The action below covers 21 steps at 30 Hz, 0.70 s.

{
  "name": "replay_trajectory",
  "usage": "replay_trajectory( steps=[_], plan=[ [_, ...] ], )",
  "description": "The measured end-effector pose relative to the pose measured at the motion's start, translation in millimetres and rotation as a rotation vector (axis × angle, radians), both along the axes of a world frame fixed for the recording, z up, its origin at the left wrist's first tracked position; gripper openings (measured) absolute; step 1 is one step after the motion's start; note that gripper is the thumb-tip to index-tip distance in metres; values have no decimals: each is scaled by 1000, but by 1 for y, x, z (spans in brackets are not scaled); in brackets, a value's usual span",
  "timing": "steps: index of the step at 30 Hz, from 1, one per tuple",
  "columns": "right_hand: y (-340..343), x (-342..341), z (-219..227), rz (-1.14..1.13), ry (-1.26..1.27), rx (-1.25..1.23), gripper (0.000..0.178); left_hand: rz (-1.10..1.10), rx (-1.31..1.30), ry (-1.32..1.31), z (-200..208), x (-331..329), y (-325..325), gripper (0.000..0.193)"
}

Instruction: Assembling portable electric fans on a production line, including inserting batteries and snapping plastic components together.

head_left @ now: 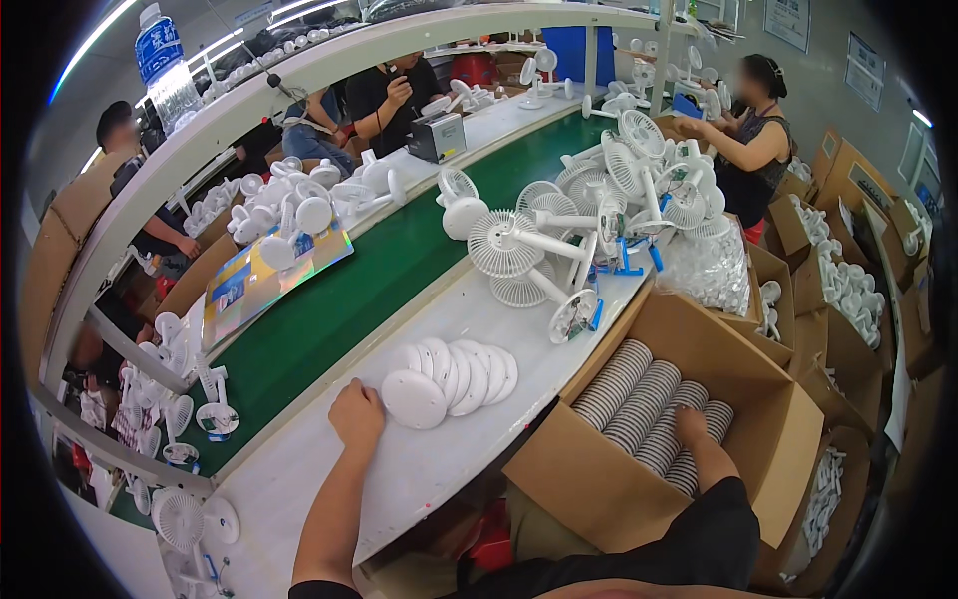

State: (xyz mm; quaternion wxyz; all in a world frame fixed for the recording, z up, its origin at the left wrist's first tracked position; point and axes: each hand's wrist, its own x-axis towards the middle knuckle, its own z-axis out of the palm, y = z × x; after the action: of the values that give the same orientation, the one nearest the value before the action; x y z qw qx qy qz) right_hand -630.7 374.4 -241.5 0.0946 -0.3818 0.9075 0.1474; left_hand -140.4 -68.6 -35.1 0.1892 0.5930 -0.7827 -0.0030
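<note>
White work table [429, 464] and green belt [399, 250] run side by side through a busy workshop, both to the left of the open carton [599, 499]. Farthest left of the carton, at the near end of the table, a white fan [180, 519] stands by the edge. Next comes the person's left hand [357, 414], which rests on the table, well apart from the carton. Its fingers are curled together in a loose fist, just beside the white discs [414, 399]; whether it touches them, I cannot tell. These discs lie between this hand and the carton, overlapping like fallen coins. They are round, smooth and plain, and the nearest one shows its whole face. Beyond the carton, on the table, is a heap of white fans [509, 245] with blue parts and wires. Inside the carton are long rows of similar discs [614, 384], packed tightly on edge, so that they look ribbed. The right hand [691, 427] is inside the carton too, lowered on these rows; its fingertips are hidden, and I cannot tell if they grip. To the right of the carton, more boxes [833, 344] contain white parts.
</note>
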Motion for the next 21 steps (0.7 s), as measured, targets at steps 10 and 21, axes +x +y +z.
replay_trajectory(
  steps=[10, 21],
  plan=[
    [13, 15, 51, -127, -77, -73, 38, -11, -22, -8, 1, -3, -4, 19],
    [32, 25, 15, -102, 8, -127, 42, 12, 25, 33, -6, -5, -5, 20]
  ],
)
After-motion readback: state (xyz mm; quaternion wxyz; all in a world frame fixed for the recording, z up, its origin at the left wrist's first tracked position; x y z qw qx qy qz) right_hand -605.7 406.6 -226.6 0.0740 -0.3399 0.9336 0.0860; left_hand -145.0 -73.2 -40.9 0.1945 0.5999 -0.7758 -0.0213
